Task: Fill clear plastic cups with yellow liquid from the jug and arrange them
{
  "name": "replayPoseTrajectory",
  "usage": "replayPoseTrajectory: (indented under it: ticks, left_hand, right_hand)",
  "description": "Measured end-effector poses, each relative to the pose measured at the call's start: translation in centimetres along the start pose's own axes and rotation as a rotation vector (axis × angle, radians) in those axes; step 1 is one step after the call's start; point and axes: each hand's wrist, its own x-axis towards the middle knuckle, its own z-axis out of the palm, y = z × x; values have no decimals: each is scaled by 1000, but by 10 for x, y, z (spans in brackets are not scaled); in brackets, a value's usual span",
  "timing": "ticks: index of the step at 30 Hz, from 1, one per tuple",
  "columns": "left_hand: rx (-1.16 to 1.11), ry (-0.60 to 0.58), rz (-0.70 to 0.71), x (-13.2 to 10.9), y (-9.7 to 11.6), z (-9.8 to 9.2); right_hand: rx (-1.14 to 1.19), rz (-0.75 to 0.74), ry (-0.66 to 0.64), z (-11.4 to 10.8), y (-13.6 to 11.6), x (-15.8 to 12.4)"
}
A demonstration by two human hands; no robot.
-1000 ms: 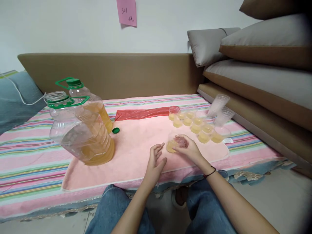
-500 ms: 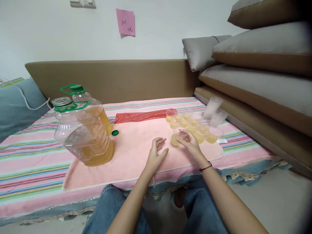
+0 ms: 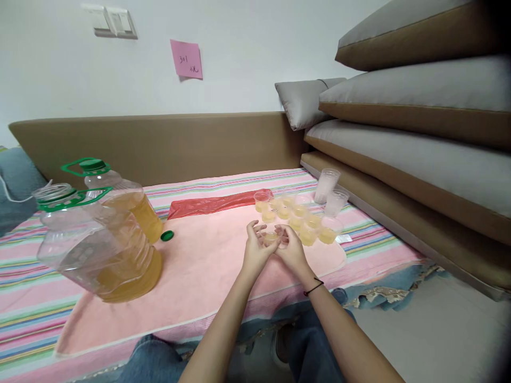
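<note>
Your left hand (image 3: 255, 252) has come to the clear cup (image 3: 270, 238), where earlier only your right hand (image 3: 293, 252) was. Now both hands are together around it: the right one grips, but whether the left presses I cannot tell. Below is the pink towel (image 3: 203, 274) on a striped sheet (image 3: 24, 319), before a brown panel (image 3: 179, 146). Your fingers hide much of the cup. Filled cups (image 3: 307, 235) stand just beyond your right hand; an open bottle (image 3: 123, 274) partly covers a capped bottle (image 3: 146, 213).
</note>
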Motion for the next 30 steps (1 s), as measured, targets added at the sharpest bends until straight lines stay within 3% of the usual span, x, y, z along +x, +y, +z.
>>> replayPoseTrajectory:
  ticks: [11, 19, 30]
  left_hand:
    - [68, 36, 5, 32, -13, 15]
    - [84, 74, -14, 56, -32, 32]
    - [62, 52, -30, 66, -41, 41]
  right_hand:
    - [-172, 80, 155, 1, 6, -4]
    - [-174, 99, 151, 8, 5, -5]
    - [-140, 114, 170, 10, 15, 0]
